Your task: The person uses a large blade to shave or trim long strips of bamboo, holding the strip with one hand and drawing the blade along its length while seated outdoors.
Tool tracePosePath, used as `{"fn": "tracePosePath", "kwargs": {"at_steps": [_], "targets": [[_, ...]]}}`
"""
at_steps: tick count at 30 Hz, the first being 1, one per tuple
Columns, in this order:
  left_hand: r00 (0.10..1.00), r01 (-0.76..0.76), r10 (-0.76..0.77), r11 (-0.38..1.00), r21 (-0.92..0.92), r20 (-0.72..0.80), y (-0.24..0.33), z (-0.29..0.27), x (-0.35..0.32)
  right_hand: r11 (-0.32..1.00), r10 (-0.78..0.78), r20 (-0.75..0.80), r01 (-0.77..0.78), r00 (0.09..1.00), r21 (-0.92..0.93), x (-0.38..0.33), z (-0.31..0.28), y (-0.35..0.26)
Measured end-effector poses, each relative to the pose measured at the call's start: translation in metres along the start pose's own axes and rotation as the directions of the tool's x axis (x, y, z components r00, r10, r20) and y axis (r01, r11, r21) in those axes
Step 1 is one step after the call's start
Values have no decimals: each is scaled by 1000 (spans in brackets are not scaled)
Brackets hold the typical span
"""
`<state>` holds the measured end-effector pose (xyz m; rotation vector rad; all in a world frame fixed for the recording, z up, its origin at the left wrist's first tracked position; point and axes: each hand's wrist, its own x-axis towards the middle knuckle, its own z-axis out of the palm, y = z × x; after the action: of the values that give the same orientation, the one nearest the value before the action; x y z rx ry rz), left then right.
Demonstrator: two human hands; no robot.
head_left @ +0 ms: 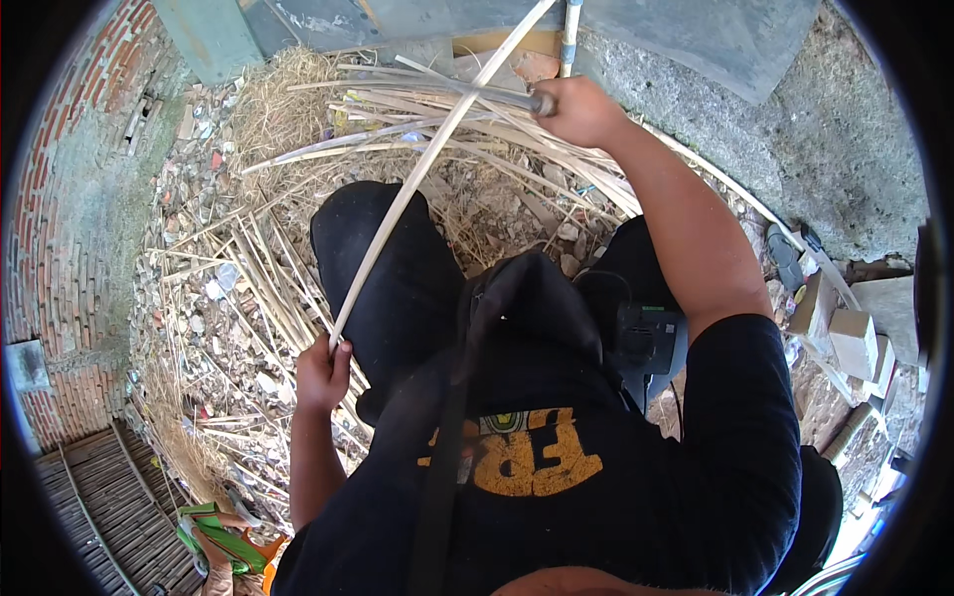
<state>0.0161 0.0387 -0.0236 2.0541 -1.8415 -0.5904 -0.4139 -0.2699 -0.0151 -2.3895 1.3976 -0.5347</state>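
Observation:
My left hand is closed round the near end of a long pale bamboo strip. The strip slants up past my left knee and runs out at the top of the picture. Farther off to the right, my right hand grips the dark handle of a long-bladed knife. Its grey blade points left and crosses the strip near the far end. Whether the blade touches the strip or only passes by it, I cannot tell.
Several cut bamboo strips lie in a pile beyond my knees, with more strips at the left. Dry shavings and rubble cover the ground. A brick wall rises at left, a rough concrete wall at right.

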Motion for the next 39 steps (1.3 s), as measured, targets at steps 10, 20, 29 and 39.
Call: {"fn": "tracePosePath", "kwargs": {"at_steps": [10,20,29,39], "targets": [[979,-61,83,991,122,-184,13,-3,-7,999,-20,-133,14,991,-53,-5,-9,-4],[999,-45,45,990,135,5,22,-11,-5,998,33,33,-32,999,-53,-10,-19,-28],[999,2,-5,998,61,47,23,-7,-1,998,58,152,-55,987,-20,-1,-12,-25],[992,12,32,939,343,-123,21,11,-5,999,-1,132,-4,991,32,0,7,-12]]}}
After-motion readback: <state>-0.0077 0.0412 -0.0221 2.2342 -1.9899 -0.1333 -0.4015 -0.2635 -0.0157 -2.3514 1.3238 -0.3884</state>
